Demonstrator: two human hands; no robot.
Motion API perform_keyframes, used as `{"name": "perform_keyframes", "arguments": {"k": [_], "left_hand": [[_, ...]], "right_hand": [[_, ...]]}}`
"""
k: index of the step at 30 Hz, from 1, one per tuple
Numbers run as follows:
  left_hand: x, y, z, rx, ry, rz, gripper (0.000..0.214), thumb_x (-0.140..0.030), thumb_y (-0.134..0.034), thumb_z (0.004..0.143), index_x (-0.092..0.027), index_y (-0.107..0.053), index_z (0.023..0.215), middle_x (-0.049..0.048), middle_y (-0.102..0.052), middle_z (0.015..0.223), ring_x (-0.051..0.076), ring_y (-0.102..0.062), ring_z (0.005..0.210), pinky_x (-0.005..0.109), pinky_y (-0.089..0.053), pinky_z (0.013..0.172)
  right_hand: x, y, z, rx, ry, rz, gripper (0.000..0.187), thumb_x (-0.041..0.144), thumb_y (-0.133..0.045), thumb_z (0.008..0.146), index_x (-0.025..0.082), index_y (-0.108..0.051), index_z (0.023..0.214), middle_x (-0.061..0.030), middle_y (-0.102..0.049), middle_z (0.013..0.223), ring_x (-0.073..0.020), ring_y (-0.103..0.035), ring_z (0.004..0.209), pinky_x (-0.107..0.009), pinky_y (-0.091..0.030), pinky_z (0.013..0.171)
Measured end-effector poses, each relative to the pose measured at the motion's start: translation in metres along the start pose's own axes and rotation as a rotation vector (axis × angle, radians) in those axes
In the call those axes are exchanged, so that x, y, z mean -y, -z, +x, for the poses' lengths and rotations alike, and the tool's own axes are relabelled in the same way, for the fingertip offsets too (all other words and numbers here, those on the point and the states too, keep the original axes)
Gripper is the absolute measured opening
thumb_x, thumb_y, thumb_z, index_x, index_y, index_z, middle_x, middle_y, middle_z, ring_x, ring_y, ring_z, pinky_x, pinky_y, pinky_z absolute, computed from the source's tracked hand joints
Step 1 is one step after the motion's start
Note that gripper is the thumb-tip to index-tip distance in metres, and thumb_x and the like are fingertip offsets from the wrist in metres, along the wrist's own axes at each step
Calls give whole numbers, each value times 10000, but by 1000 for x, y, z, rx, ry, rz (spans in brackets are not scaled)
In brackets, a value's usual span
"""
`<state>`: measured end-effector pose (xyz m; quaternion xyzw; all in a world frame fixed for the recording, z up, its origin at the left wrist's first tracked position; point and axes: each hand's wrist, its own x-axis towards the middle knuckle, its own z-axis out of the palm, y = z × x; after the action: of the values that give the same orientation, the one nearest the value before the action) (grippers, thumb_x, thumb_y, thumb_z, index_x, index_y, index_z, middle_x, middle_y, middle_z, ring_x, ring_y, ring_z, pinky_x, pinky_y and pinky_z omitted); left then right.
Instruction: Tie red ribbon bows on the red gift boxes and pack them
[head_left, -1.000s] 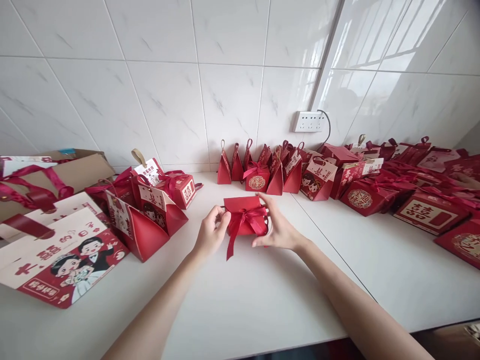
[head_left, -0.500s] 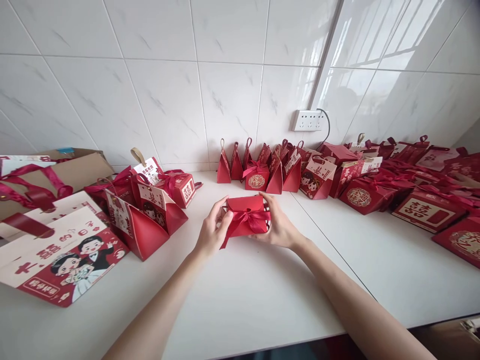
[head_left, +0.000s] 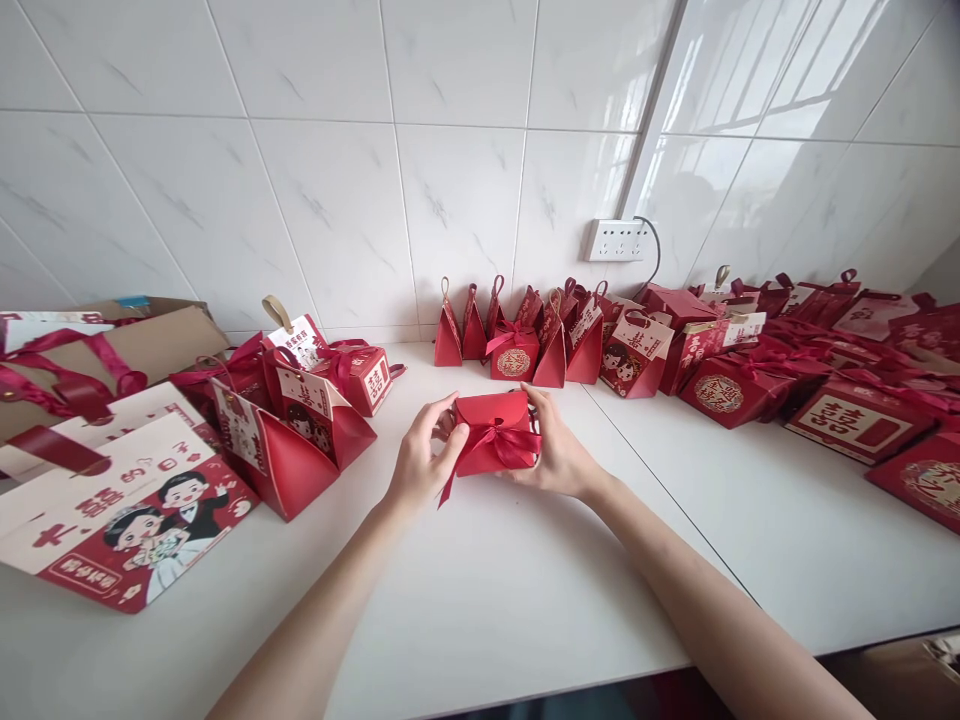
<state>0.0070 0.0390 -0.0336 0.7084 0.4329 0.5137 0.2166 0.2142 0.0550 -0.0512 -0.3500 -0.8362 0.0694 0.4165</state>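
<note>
A small red gift box (head_left: 491, 410) with a ribbon bow (head_left: 504, 446) on its near face is between my two hands, over the middle of the white table. My left hand (head_left: 429, 447) grips its left side, thumb on the front near the bow. On the other side my right hand (head_left: 559, 448) wraps round the box's right end, its fingers partly hidden behind. One ribbon tail hangs down at the lower left of the box. Whether its underside touches the table cannot be made out.
Red triangular boxes (head_left: 553, 350) and a square bowed box (head_left: 514, 356) line the tiled wall. Many more gift boxes (head_left: 724, 397) crowd the right. At left are a cartoon-couple bag (head_left: 142, 520), triangular boxes (head_left: 289, 465) and a cardboard carton (head_left: 169, 335). A power strip (head_left: 619, 241) is on the wall.
The box has tilted slightly in my hands, and its top flap shows a little more. My left thumb has shifted slightly. The surrounding boxes stay where they were.
</note>
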Motion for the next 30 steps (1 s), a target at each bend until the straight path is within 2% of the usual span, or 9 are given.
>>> {"name": "perform_keyframes", "arguments": {"k": [3,6,8,10,13,18,21,25,30], "left_hand": [[3,-3,-1,-24,-46,-23,425,-391,-522,826,-188,-507,1199,50,-526,968,166,-578,913,301,-515,785],[5,-9,-3,-60,-6,-77,426,-384,-540,829,-203,-442,1202,70,-535,1045,177,-584,969,328,-521,811],[6,-13,-4,-89,42,-96,351,-382,-537,839,-201,-449,1127,74,-553,1052,179,-588,978,331,-524,808],[6,-15,-5,-129,34,-73,232,-371,-528,851,-197,-484,998,63,-564,1000,170,-592,942,321,-526,794],[3,-16,-6,-201,-123,-6,126,-323,-503,877,-197,-510,874,64,-557,960,171,-580,951,309,-525,789],[-8,-16,-12,-209,-388,77,23,-198,-497,892,-197,-505,871,118,-544,1183,196,-543,1127,313,-520,835],[-14,-15,-15,-188,-528,129,42,-157,-507,883,-196,-511,896,132,-490,1308,210,-517,1185,362,-500,904],[-15,-15,-17,-141,-599,190,30,-184,-508,884,-198,-532,894,139,-387,1427,249,-512,1206,422,-492,924],[-14,-16,-17,-128,-629,216,42,-185,-526,871,-197,-566,871,132,-325,1469,282,-469,1255,427,-496,920]], "right_hand": [[1,-1,0,-26,-8,-19,1028,447,-746,656,179,-113,1420,-204,-375,1278,-339,-446,1178,-525,-484,900],[2,-1,0,-60,-23,-55,1010,453,-745,659,195,-129,1417,-203,-379,1290,-349,-446,1191,-539,-458,931],[3,0,0,-87,-19,-70,997,456,-744,660,197,-144,1412,-205,-387,1288,-357,-443,1198,-544,-443,947],[3,0,0,-102,-8,-70,975,457,-739,665,192,-162,1405,-208,-389,1285,-359,-443,1198,-542,-441,949],[3,1,1,-107,-8,-64,961,454,-731,670,197,-162,1401,-205,-386,1286,-358,-436,1204,-537,-441,950],[7,4,1,-191,21,-82,966,446,-714,669,210,-126,1397,-196,-375,1286,-361,-414,1214,-554,-431,953],[12,7,2,-257,79,-71,946,430,-712,666,223,-132,1385,-190,-358,1297,-351,-404,1219,-543,-441,939],[17,9,3,-284,93,-58,911,417,-694,683,244,-115,1365,-184,-340,1332,-342,-395,1249,-564,-383,988],[15,7,2,-259,63,-10,953,424,-713,657,238,-92,1356,-188,-347,1358,-360,-386,1279,-573,-338,1022]]}}
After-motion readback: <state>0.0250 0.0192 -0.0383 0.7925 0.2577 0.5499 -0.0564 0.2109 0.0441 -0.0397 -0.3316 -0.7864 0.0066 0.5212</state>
